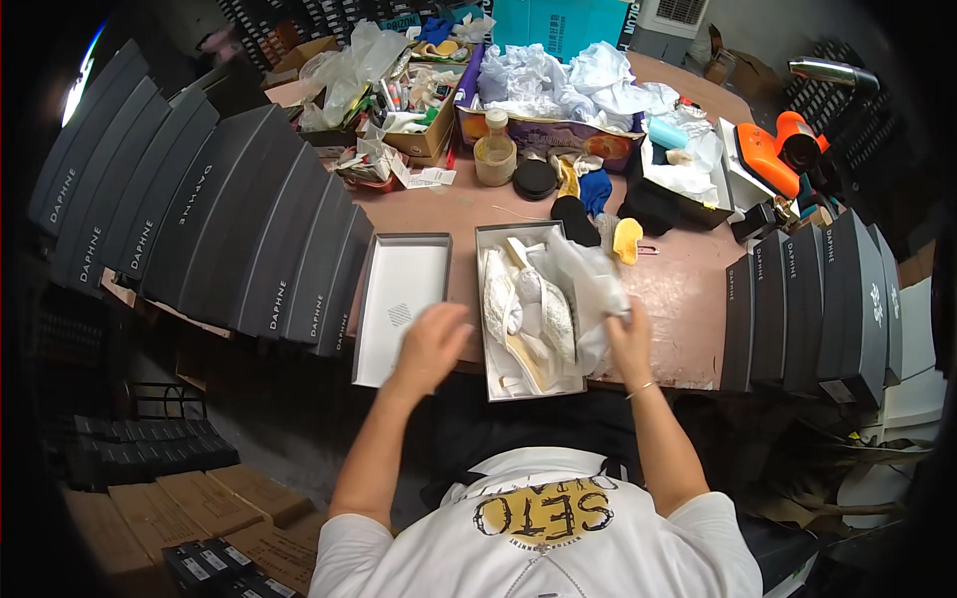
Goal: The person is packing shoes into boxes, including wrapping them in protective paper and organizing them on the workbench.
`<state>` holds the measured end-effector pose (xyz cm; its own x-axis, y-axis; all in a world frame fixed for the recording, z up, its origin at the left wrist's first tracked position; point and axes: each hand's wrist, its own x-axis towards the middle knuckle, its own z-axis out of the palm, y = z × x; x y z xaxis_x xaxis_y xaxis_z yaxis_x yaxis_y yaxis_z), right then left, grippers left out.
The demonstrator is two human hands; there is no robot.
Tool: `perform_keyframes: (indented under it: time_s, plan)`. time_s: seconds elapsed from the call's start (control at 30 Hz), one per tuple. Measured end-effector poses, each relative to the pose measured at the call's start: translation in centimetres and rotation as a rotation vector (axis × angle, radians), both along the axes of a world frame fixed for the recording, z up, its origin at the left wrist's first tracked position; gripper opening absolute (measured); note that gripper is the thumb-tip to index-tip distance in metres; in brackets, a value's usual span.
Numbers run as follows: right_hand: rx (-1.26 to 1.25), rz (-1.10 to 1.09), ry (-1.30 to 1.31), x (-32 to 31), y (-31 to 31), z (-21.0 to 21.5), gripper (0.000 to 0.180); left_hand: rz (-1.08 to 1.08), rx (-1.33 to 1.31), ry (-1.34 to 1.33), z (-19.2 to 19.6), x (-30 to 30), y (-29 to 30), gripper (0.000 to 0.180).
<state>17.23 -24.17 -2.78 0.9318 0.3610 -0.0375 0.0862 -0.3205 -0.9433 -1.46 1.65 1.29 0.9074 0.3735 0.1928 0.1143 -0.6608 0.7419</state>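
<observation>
White, sheer tissue paper [590,277] is pinched by the right hand [628,341]; the left hand [435,349] is half-curled, seemingly empty. Should probably be moved gently so the white textured shoes [558,321] aren't snagged.

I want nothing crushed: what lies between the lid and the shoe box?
In the head view, only bare tabletop separates the lid from the shoe box; the left hand hovers over the gap's near end.

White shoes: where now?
Head view, centre: the white shoes lie in the open grey box at the table's near edge, right of the lid; the right hand holds white paper over the box's right side.
</observation>
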Motion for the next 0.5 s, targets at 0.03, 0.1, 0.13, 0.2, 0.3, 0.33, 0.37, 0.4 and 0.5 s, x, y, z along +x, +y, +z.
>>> perform_keyframes:
  time_s: [0.03, 0.1, 0.13, 0.2, 0.3, 0.33, 0.37, 0.4, 0.5]
  plan:
    - [-0.005, -0.085, -0.018, 0.7, -1.7, -0.8, 0.027, -0.136, 0.119, -0.033, -0.3, 0.7, -2.3, 0.025]
    - [-0.010, -0.259, -0.063, 1.5, -4.4, -3.2, 0.033, -0.384, 0.424, 0.018, -2.9, 1.4, -5.2, 0.036]
    - [-0.004, -0.213, -0.287, 1.3, -3.5, -1.5, 0.036, -0.400, 0.509, 0.019, -3.7, 1.8, -5.5, 0.033]
    - [-0.004, -0.096, -0.713, -1.5, -0.7, 4.8, 0.042, -0.431, 0.608, 0.110, -5.0, 2.5, -6.4, 0.027]
    - [0.037, 0.482, -0.527, -4.2, 3.1, 8.6, 0.041, -0.498, 0.688, 0.276, -4.7, 4.3, -5.5, 0.021]
    - [0.012, 0.538, -0.526, -4.4, 4.5, 7.9, 0.040, -0.509, 0.702, 0.275, -4.4, 4.5, -5.0, 0.019]
    - [-0.016, 0.591, -0.520, -4.3, 5.6, 6.1, 0.038, -0.526, 0.713, 0.276, -4.2, 4.7, -4.6, 0.018]
    - [-0.016, 0.578, -0.440, -3.8, 5.9, 3.5, 0.038, -0.463, 0.642, 0.112, -4.8, 4.4, -4.2, 0.015]
    - [-0.073, 0.588, -0.239, -2.7, 6.2, -0.1, 0.036, -0.481, 0.633, 0.070, -4.1, 3.0, -3.5, 0.013]
